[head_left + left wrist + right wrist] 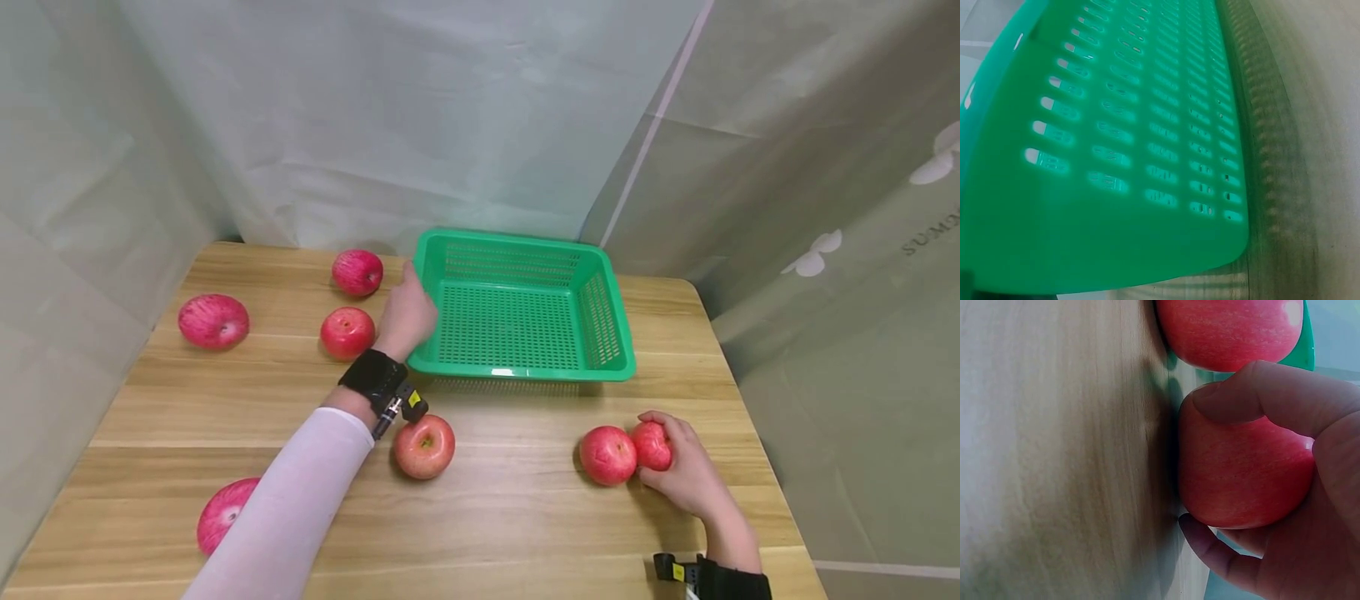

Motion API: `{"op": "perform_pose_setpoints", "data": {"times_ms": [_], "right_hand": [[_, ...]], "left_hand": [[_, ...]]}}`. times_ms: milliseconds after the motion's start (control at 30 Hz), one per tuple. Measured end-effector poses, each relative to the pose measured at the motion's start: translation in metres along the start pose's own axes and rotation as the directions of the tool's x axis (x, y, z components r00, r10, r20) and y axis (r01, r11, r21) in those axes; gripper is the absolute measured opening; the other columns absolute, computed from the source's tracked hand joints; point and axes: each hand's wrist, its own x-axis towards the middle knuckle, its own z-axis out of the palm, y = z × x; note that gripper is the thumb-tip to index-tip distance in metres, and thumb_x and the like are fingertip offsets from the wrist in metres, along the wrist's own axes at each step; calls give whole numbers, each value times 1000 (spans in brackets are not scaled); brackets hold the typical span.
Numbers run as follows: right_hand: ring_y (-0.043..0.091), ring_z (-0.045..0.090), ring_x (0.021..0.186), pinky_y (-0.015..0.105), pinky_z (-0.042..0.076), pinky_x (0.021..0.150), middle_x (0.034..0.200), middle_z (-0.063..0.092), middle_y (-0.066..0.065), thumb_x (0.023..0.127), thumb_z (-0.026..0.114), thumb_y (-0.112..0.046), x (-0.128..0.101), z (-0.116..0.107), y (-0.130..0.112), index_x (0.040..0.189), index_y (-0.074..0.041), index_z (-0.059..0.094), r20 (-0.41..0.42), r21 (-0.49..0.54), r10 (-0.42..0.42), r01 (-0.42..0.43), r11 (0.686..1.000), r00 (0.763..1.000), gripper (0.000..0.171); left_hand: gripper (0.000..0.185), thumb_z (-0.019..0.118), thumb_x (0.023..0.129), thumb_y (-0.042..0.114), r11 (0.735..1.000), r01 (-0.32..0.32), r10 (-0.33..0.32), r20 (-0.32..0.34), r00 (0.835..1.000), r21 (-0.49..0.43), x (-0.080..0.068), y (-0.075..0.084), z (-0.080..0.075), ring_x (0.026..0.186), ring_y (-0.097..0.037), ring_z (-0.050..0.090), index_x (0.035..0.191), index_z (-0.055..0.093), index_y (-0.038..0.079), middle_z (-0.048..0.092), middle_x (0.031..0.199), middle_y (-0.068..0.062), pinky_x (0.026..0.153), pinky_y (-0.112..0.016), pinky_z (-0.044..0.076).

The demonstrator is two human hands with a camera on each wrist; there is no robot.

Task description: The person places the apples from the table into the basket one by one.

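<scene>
A round red apple [654,447] is gripped by the right hand [690,472], lifting seemingly required next; the left hand [407,315], its grip indiscernible, is placed at the green plastic basket [555,374].

A sleeve [296,500] partly hides one apple [217,517]; the lettering [932,236] is cropped.

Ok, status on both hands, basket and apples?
Left hand at left rim of green basket, grip unclear. Right hand holding an apple. Second apple close beside it, possibly in the way.
</scene>
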Motion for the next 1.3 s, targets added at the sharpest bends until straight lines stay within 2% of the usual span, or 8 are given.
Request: {"op": "perform_pose_setpoints", "data": {"times_ms": [200, 533, 933, 1100, 1300], "right_hand": [[49, 55, 123, 66, 55, 94, 147, 45, 27, 77, 92, -5, 0, -1, -1, 147, -12, 53, 8, -13, -13, 13, 1000, 1000, 80], [47, 56, 124, 67, 55, 94, 145, 50, 24, 77, 96, -11, -2, -6, -4, 147, -11, 54, 35, -73, -53, 56, 996, 998, 81], [47, 57, 123, 68, 54, 95, 145, 51, 25, 76, 96, -9, -5, -8, -9, 146, -10, 55, 31, -86, -66, 68, 994, 997, 81], [49, 56, 122, 69, 54, 94, 144, 49, 27, 76, 95, -4, -4, -15, -11, 145, -8, 55, 14, -102, -76, 77, 992, 997, 80], [50, 54, 122, 68, 56, 91, 142, 49, 28, 77, 94, -5, 1, -31, -19, 146, -5, 54, -16, -116, -109, 106, 988, 994, 80]], "left_hand": [[73, 40, 109, 12, 1000, -2, 2, -2, 1000, 19, 1, 0, 0, 112, -42, 66, 169, 1, -1, 62, 126, -33, 91, -55, 56], [74, 39, 109, 10, 1000, -4, 4, 15, 1000, -4, -2, 1, -1, 102, -40, 66, 169, -2, -1, 62, 117, -31, 81, -50, 57], [76, 42, 108, 7, 1000, -2, 2, 14, 1000, -24, -2, 0, -3, 96, -39, 66, 169, -2, -1, 63, 112, -28, 75, -46, 56], [78, 45, 106, 6, 1000, 0, 0, 7, 1000, -14, -2, 0, -2, 96, -38, 66, 169, 0, -1, 63, 112, -28, 76, -47, 56], [80, 49, 104, 4, 1000, -2, 2, 0, 1000, 4, 0, -1, -1, 98, -39, 67, 169, 2, -1, 64, 111, -27, 78, -49, 57]]}}
